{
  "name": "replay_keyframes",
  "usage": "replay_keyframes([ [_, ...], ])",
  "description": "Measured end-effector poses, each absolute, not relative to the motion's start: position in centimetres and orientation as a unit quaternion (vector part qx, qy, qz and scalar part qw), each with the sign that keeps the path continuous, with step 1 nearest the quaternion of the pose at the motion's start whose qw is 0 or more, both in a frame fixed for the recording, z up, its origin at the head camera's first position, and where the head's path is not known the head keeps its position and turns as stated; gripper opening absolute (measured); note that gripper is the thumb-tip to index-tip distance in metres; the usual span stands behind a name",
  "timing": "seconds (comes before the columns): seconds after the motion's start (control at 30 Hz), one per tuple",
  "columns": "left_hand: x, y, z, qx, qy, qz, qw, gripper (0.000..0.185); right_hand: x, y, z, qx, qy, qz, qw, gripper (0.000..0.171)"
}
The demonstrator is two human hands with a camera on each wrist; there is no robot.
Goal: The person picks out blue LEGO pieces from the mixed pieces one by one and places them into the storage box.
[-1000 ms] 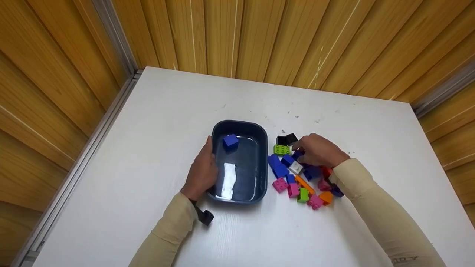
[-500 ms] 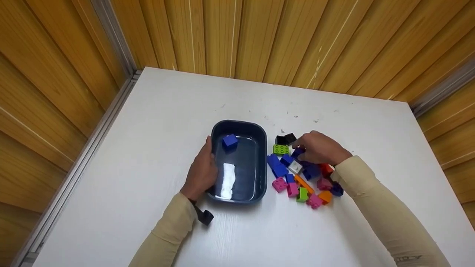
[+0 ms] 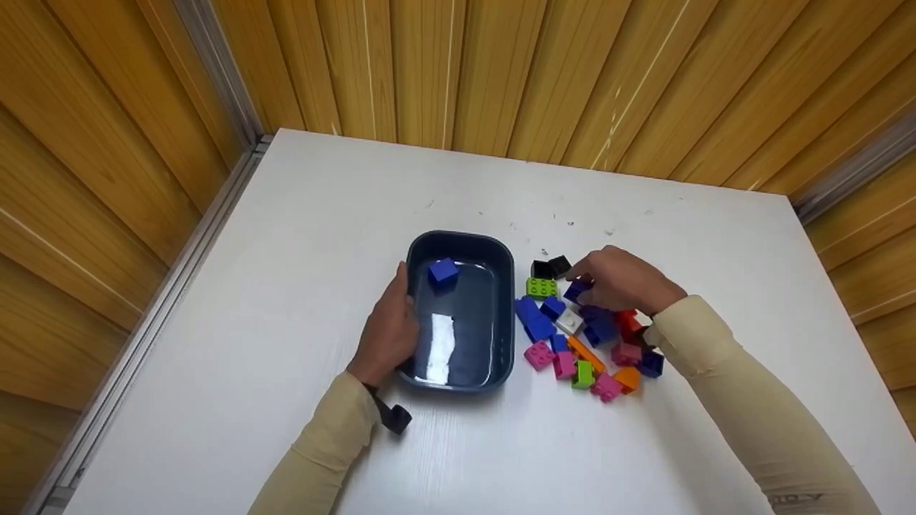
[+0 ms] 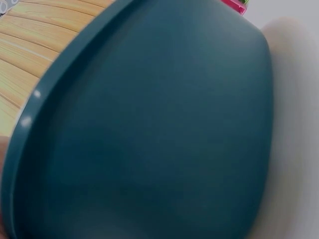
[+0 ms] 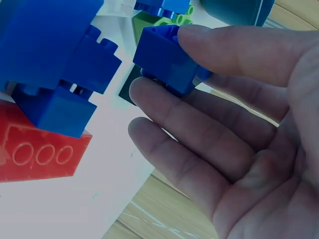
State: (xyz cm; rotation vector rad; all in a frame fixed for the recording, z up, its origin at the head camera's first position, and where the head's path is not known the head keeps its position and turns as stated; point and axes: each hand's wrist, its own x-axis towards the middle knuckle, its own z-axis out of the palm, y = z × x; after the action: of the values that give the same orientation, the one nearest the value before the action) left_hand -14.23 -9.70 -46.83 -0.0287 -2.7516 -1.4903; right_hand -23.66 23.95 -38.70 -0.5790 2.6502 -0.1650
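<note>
My left hand point(image 3: 390, 329) grips the left side of a dark blue rectangular tray point(image 3: 504, 307), its palm against the wall and rim. In the left wrist view the tray's outer wall point(image 4: 159, 119) fills most of the picture. One blue brick point(image 3: 444, 272) sits inside, near the far end. To the tray's right, my right hand point(image 3: 619, 279) pinches a dark blue toy brick point(image 5: 167, 57) between thumb and fingers, above the far part of the brick pile. The lower fingers stay loosely extended beneath it in the right wrist view.
Several loose bricks lie right of the tray: black point(image 3: 551, 268), lime green point(image 3: 542, 287), white point(image 3: 569, 322), pink point(image 3: 539, 355), an orange strip point(image 3: 587, 355) and red point(image 5: 42, 144) among them. The white table point(image 3: 343, 193) ends at wood-patterned walls point(image 3: 486, 79) behind and on both sides.
My right hand has shifted slightly right and away from me, with the dark blue brick at its fingertips. My left hand and the tray hold their place.
</note>
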Motion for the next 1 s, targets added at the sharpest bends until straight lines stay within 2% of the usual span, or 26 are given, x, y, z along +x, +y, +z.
replay_keyframes([
  [1.0,-14.3,-9.7,-46.8,-0.016,-0.88,-0.475,0.005,0.059,-23.1,23.6,-35.4,-0.227,0.952,-0.061,0.197,0.038],
])
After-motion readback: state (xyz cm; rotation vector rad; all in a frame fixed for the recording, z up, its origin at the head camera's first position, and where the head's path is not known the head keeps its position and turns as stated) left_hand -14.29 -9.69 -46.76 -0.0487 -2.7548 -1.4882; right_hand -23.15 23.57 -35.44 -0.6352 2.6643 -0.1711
